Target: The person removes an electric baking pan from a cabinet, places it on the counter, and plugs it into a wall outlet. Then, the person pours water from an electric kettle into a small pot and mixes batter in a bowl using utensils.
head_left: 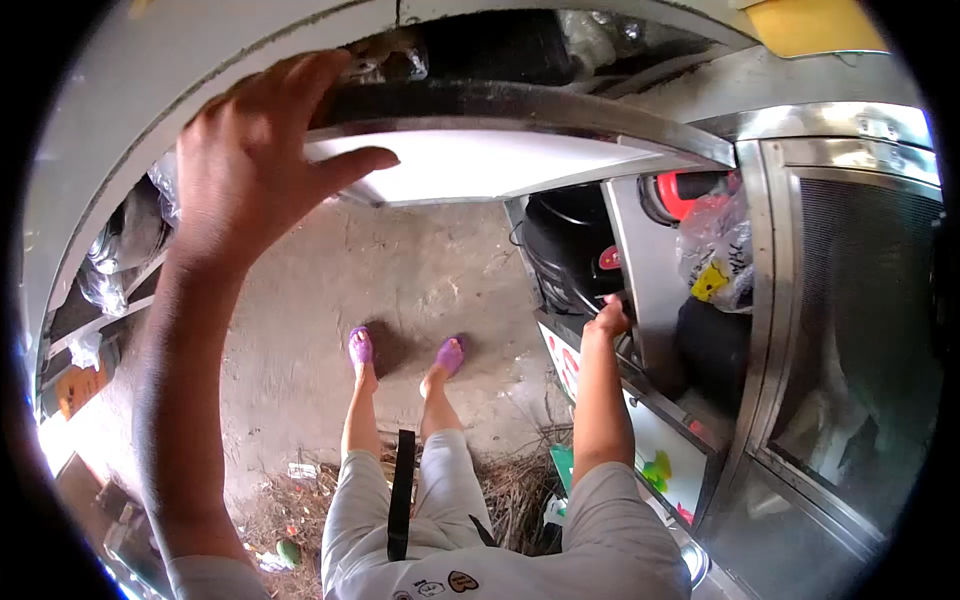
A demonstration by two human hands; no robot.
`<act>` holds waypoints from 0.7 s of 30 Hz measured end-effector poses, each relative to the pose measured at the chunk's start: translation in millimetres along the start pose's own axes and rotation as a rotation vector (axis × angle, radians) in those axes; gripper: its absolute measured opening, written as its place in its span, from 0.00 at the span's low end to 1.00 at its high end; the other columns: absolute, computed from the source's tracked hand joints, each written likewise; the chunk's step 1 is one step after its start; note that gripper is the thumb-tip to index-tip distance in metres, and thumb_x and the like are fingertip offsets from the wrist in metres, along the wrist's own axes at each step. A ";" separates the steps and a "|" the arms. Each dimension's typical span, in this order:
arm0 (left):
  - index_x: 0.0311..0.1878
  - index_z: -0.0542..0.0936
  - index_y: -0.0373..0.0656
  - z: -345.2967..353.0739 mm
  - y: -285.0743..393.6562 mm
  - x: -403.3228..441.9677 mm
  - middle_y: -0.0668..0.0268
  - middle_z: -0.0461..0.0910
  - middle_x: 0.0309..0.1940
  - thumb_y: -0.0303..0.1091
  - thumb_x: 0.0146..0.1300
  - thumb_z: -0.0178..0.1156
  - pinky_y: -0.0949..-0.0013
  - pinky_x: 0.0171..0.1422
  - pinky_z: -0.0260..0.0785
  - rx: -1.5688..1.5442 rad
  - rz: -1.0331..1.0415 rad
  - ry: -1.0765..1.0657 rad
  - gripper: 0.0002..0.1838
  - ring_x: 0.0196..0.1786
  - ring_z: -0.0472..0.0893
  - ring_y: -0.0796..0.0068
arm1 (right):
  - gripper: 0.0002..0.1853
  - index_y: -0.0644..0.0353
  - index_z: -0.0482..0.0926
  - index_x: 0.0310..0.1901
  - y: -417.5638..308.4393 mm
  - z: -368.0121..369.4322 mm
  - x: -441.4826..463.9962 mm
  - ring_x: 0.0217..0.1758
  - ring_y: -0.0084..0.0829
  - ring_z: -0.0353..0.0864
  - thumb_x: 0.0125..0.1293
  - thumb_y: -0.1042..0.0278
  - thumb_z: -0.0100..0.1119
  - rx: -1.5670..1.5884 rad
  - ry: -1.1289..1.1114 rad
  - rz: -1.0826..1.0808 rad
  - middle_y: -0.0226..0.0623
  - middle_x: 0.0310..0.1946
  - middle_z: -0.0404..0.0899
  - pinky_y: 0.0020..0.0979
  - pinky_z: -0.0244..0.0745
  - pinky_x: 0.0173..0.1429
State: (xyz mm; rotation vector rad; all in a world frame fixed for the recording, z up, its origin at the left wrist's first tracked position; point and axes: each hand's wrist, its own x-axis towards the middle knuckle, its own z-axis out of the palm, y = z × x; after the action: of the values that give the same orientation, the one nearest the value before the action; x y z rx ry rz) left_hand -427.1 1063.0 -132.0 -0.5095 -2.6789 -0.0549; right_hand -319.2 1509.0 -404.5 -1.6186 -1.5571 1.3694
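Observation:
My left hand (255, 150) grips the dark-framed edge of a white cabinet door (460, 160), fingers over the top and thumb along its white face. My right hand (608, 318) reaches into the open cabinet on the right, its fingers curled in beside a glossy black pot-like object (572, 245) with a red label. What those fingers hold is hidden. Below that hand a white door panel (655, 450) with printed red and green pictures hangs open.
On the right stands a metal-framed mesh door (865, 330). Inside the cabinet are a clear plastic bag (718, 250) and a red and black object (675, 195). Shelves with plastic bags (105, 285) line the left. Twigs and litter (510, 500) lie on the concrete floor (450, 270).

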 end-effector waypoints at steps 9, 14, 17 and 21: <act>0.50 0.75 0.47 -4.3 3.0 4.3 0.63 0.78 0.44 0.55 0.34 0.71 0.66 0.48 0.73 0.060 -0.048 -0.055 0.37 0.45 0.79 0.68 | 0.34 0.67 0.59 0.52 1.2 -21.1 -44.3 0.44 0.42 0.74 0.36 0.74 0.54 0.068 -0.027 0.132 0.47 0.48 0.68 0.40 0.71 0.51; 0.50 0.74 0.47 3.4 -2.0 5.7 0.63 0.78 0.43 0.56 0.36 0.69 0.66 0.48 0.73 0.045 -0.039 -0.030 0.36 0.44 0.79 0.69 | 0.34 0.69 0.60 0.51 40.4 -43.6 -24.8 0.43 0.43 0.72 0.34 0.74 0.54 -0.001 -0.014 0.175 0.49 0.48 0.67 0.39 0.71 0.49; 0.49 0.74 0.46 1.3 -0.5 6.9 0.63 0.78 0.43 0.57 0.37 0.68 0.67 0.47 0.73 0.020 -0.047 -0.025 0.36 0.44 0.79 0.69 | 0.34 0.73 0.60 0.51 50.5 -56.0 -33.4 0.43 0.41 0.72 0.35 0.75 0.54 -0.036 -0.090 -0.035 0.49 0.47 0.68 0.35 0.68 0.51; 0.49 0.75 0.46 -2.0 0.5 7.8 0.63 0.78 0.43 0.57 0.38 0.68 0.66 0.46 0.74 -0.006 -0.054 -0.029 0.35 0.43 0.79 0.68 | 0.33 0.74 0.60 0.51 24.0 -65.1 -85.4 0.45 0.41 0.71 0.38 0.74 0.55 -0.125 -0.212 -0.160 0.49 0.46 0.69 0.34 0.66 0.53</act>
State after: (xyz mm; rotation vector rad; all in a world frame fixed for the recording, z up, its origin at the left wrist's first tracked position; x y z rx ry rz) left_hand -432.8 1066.0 -127.1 -0.4432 -2.7215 -0.0718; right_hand -237.1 1441.8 -375.3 -1.4193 -1.8861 1.4183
